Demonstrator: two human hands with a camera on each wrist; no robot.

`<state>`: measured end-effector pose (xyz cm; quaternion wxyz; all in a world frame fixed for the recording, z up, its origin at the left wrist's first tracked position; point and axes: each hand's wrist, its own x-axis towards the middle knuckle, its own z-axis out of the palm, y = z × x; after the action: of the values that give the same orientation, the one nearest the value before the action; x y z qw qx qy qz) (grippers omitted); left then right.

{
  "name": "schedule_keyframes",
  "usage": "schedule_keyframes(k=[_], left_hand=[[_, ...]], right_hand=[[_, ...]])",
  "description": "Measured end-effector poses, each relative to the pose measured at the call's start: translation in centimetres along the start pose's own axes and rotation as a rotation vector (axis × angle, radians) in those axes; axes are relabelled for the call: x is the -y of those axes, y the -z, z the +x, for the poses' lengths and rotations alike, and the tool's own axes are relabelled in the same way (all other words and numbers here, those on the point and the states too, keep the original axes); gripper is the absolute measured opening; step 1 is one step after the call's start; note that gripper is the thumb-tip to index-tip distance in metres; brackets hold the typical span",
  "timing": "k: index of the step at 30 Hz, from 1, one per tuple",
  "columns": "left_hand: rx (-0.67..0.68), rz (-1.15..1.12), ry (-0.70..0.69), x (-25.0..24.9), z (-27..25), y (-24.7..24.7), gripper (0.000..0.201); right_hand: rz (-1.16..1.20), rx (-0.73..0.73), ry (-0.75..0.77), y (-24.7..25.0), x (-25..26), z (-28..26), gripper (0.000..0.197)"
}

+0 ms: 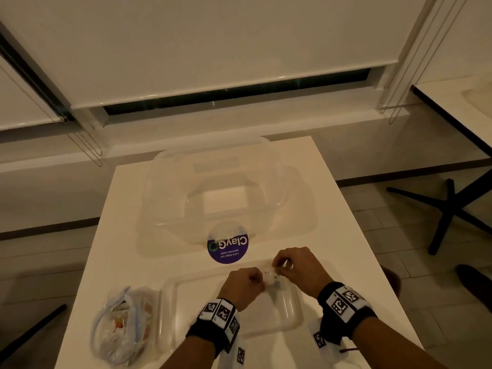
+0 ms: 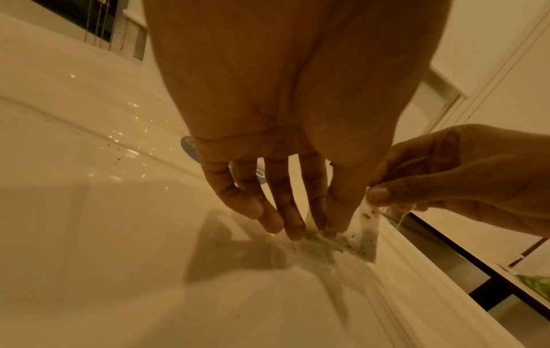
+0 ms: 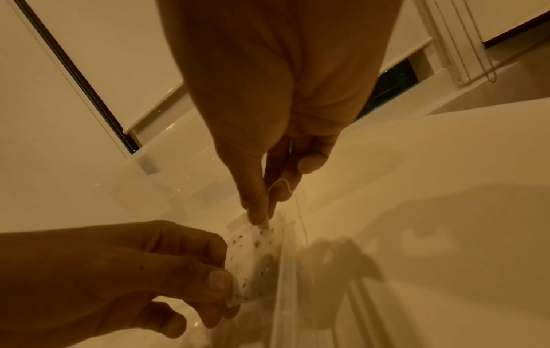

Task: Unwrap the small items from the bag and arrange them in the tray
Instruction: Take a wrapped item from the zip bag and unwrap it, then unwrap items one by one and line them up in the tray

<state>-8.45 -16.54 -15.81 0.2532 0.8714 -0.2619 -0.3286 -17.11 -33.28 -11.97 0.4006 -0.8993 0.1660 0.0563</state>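
A small white tea bag (image 1: 270,275) with dark specks and a thin string (image 3: 300,212) is held between both hands above the far rim of the clear plastic tray (image 1: 294,315). My left hand (image 1: 259,282) pinches its near corner with thumb and forefinger, which shows in the left wrist view at the tea bag (image 2: 367,235). My right hand (image 1: 279,265) pinches the top edge of the tea bag (image 3: 256,259). A clear plastic bag (image 1: 122,323) of wrapped items lies to the left of the tray. The tray's bare part holds nothing that I can see.
A large clear lidded container (image 1: 213,195) stands at the back of the white table (image 1: 346,262). A round purple sticker (image 1: 227,247) lies between it and the tray. A black chair base (image 1: 450,209) stands on the floor to the right.
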Motion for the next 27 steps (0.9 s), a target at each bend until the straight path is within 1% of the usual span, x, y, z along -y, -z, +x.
schedule_keyframes(k=[2, 8, 12, 17, 20, 24, 27], left_hand=[[0.005, 0.021, 0.005, 0.1, 0.2, -0.4, 0.017], [0.019, 0.005, 0.035, 0.4, 0.6, -1.1, 0.018], [0.033, 0.004, 0.047, 0.4, 0.7, -0.9, 0.019], [0.025, -0.011, 0.039, 0.5, 0.6, -0.7, 0.017], [0.013, -0.032, 0.049, 0.5, 0.5, -0.8, 0.017], [0.024, -0.048, 0.082, 0.3, 0.4, -0.8, 0.017], [0.014, -0.085, 0.095, 0.2, 0.2, -0.8, 0.009]], right_hand=[[-0.043, 0.022, 0.000, -0.2, -0.3, 0.2, 0.010], [-0.136, 0.046, 0.029, -0.8, -1.0, 0.7, 0.008], [-0.165, 0.032, 0.064, -1.1, -1.3, 1.0, 0.008], [-0.272, 0.018, 0.120, -1.4, -1.2, 0.7, 0.010], [-0.257, 0.017, 0.132, -1.7, -1.2, 0.5, 0.014], [-0.210, -0.004, 0.100, -1.8, -1.2, 0.3, 0.021], [-0.149, -0.020, 0.082, -1.6, -1.1, 0.1, 0.022]])
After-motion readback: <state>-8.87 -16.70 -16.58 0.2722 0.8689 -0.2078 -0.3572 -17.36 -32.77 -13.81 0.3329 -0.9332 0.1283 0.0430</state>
